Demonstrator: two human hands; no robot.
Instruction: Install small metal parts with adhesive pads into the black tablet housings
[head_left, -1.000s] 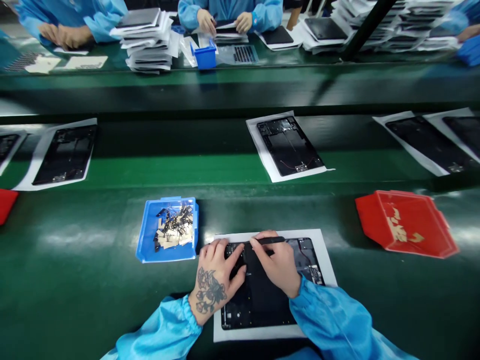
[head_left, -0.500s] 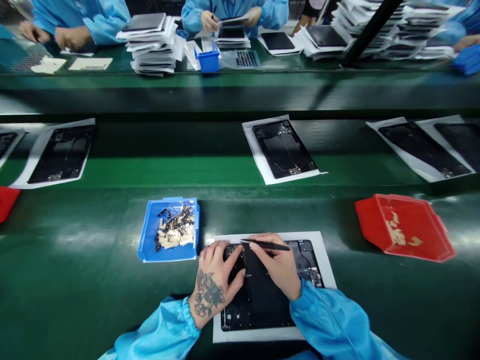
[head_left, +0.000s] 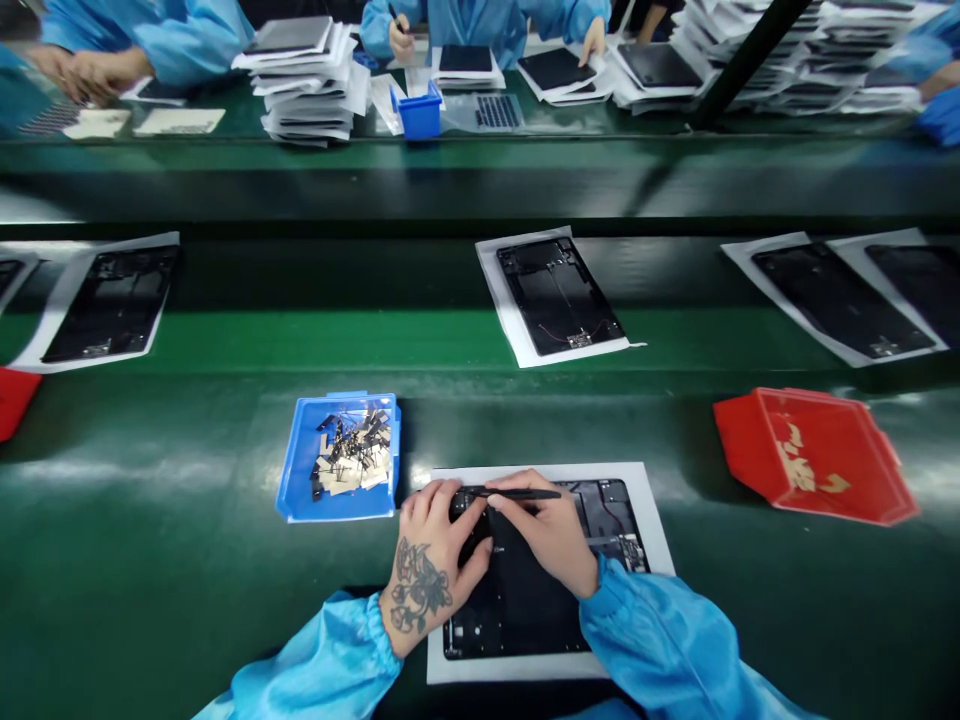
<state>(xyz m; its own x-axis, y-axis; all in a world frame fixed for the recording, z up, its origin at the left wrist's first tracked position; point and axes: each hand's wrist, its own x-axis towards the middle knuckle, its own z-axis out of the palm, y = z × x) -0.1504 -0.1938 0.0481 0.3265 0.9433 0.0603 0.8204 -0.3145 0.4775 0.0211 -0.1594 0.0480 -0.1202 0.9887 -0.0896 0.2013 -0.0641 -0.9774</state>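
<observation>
A black tablet housing with its inner side facing up lies on a white sheet in front of me. My left hand rests on its upper left corner, thumb and fingers apart, with the fingertips on the housing. Black tweezers are pinched in my right hand, their tips pointing left to the spot beside my left index finger. Whatever the tips touch is too small to make out. Wires and a small board show at the housing's right end.
A blue bin of small cable parts stands at the left, a red bin with pale pieces at the right. Further tablet housings on sheets lie along the green belt. Beyond, co-workers in blue sleeves sit by paper stacks.
My right hand and the tweezers have shifted slightly left, toward my left index finger. The left hand stays put. Across the belt, a co-worker's hand has moved to a tablet on the right.
</observation>
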